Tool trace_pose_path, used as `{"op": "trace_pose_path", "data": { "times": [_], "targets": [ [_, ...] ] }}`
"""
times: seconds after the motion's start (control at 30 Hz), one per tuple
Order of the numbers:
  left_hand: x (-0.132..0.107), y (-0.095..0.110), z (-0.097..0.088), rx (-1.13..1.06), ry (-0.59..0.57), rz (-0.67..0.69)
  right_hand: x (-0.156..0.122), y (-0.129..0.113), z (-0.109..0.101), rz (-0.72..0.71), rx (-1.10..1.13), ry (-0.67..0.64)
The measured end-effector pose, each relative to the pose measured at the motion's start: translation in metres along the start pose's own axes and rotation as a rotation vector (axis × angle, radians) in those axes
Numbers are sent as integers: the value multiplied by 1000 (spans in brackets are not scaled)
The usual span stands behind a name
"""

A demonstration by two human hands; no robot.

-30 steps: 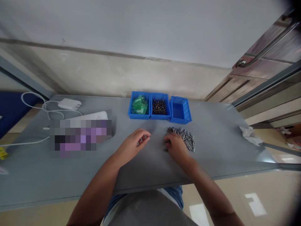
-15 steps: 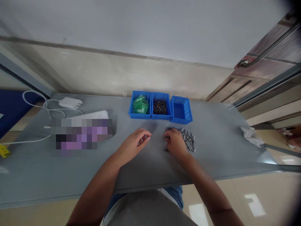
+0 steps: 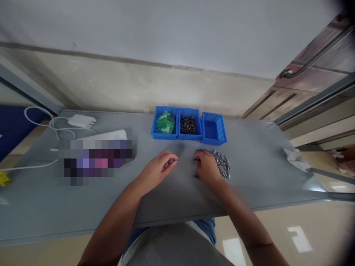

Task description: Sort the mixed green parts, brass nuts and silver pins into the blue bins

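My left hand [image 3: 158,170] rests over the grey table top with its fingers curled together, and whatever lies at the fingertips is too small to make out. My right hand [image 3: 206,166] is curled at the left end of a loose pile of steel pins [image 3: 222,164], covering part of it. Beyond the hands stand several joined blue bins: one holds green parts [image 3: 165,123], the middle one small dark parts [image 3: 188,125], and the third [image 3: 213,129] shows only its blue floor.
The grey table [image 3: 252,155] holds a white power adapter [image 3: 81,120] with its cable, a white flat device [image 3: 111,135] and a crumpled tissue [image 3: 295,159]. A pixelated patch [image 3: 94,161] hides part of the table's left side. A table edge runs close to my body.
My right hand has shifted slightly farther onto the left end of the pin pile. My left hand has hardly moved.
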State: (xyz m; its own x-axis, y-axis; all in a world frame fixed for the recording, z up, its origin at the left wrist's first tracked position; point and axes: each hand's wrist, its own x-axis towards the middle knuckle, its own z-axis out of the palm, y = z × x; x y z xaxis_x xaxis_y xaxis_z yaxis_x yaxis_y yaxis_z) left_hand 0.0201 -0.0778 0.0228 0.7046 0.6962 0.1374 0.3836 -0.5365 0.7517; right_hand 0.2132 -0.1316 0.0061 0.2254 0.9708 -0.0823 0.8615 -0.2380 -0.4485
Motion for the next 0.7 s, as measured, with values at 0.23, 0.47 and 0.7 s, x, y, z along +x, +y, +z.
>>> {"op": "trace_pose_path", "data": {
  "times": [0.23, 0.47, 0.7],
  "targets": [
    [1, -2, 1, 10, -14, 13, -1, -9, -6, -87, 235, 149],
    [1, -5, 4, -17, -17, -18, -4, -37, -4, -65, 696, 71],
    [1, -5, 6, -45, 0, -52, -4, -35, 10, 126, 1118, -101]
  ]
}}
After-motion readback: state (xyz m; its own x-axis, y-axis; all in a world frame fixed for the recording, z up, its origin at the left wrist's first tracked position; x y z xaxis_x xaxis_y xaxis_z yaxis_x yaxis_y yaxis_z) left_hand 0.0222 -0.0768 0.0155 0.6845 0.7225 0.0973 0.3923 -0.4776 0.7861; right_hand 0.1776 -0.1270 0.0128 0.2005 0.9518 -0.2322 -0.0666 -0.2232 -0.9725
